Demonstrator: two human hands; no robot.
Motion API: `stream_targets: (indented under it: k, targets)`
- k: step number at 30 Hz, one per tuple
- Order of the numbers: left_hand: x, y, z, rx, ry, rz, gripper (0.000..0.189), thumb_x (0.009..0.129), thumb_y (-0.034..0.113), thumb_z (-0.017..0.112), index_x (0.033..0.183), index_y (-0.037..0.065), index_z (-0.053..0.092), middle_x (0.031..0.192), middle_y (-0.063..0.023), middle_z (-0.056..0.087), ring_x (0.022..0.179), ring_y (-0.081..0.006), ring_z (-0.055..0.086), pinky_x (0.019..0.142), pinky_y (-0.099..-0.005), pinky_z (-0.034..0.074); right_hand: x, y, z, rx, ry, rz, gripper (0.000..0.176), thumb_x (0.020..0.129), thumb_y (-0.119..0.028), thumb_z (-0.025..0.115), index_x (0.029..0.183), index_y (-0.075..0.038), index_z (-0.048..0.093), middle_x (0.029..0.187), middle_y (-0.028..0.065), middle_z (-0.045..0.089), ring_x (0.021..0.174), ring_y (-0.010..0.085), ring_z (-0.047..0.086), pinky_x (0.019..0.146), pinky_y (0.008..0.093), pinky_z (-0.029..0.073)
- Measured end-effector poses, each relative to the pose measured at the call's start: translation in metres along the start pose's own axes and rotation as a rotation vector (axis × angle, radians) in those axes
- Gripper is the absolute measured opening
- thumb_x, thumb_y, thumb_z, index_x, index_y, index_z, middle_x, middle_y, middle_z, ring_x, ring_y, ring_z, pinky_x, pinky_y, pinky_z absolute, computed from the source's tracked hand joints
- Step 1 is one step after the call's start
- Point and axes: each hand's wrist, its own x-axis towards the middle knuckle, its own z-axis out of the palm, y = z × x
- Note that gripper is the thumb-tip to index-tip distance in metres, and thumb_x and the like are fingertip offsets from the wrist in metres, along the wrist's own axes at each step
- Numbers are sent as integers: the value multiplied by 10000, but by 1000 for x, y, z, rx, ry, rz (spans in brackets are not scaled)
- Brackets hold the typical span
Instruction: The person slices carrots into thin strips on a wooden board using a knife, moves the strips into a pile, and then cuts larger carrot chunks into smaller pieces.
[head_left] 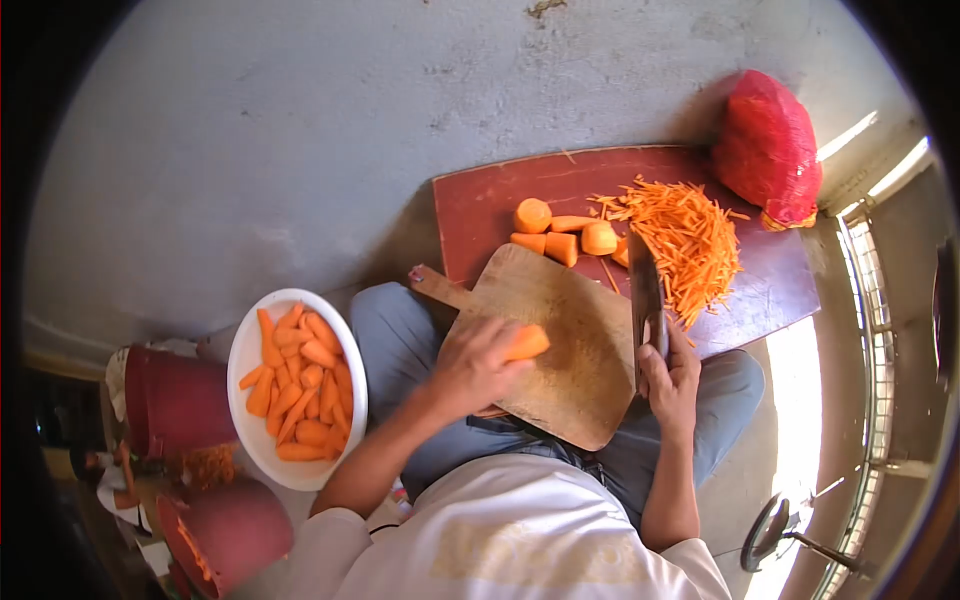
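Observation:
My left hand (475,368) is closed around a peeled carrot piece (527,343), just over the wooden cutting board (540,400) that rests across my lap. In my right hand (670,382) is a knife (645,290), its broad dark blade pointing away from me along the board's right edge. Beyond the board, a heap of carrot strips (690,245) lies on a dark red board (490,190). Several thick carrot chunks (562,249) sit to the left of that heap.
A white tub (240,430) of peeled carrots stands at my left. Red containers (235,545) are beyond it, with another person (118,490) farther back. A red mesh sack (768,145) stands at the far right corner, against the grey wall (300,130).

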Motion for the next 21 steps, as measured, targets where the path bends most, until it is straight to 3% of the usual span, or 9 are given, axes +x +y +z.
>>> stream_targets:
  k: [5,8,9,12,13,21]
  targets:
    - [17,3,58,-78,65,-2,641,888,150,913,1440,-33,644,1165,-212,685,1100,-424,692,972,-499,580,-46,-27,-6,-106,-64,108,526,1082,-278,786,1497,24,667,785,-54,585,633,54,526,580,266,449]
    - [8,0,60,-188,145,-2,607,868,71,909,1411,-30,658,1209,-215,701,1107,-423,712,957,-492,598,-73,-37,0,-258,-108,90,492,1082,-263,779,1449,43,667,866,56,642,788,131,637,739,331,554]
    - [4,-2,59,-234,170,-11,589,866,54,903,1398,-29,664,1217,-217,704,1108,-425,717,951,-490,604,-79,-44,2,-334,-160,121,474,1093,-233,756,1452,55,646,949,149,682,861,229,706,828,372,577]
    - [-3,-5,56,-293,206,-22,481,855,-2,876,1298,-22,690,1217,-216,713,1090,-428,733,919,-475,624,-85,-67,18,-466,-257,-9,458,1109,-211,725,1464,62,626,1025,224,726,878,348,756,835,395,586]
    - [-6,-6,56,-299,203,-15,468,851,-5,876,1281,-22,692,1211,-215,713,1089,-425,733,919,-473,623,-87,-69,20,-503,-299,-28,458,1115,-184,704,1492,54,599,1109,287,743,937,456,762,857,428,599]
    - [-11,-11,61,-306,264,10,404,825,-30,870,1198,-13,718,1156,-175,706,1044,-395,724,898,-457,615,-86,-81,40,-530,-409,60,516,1091,-130,710,1547,52,553,1168,316,758,1020,486,783,872,461,619]
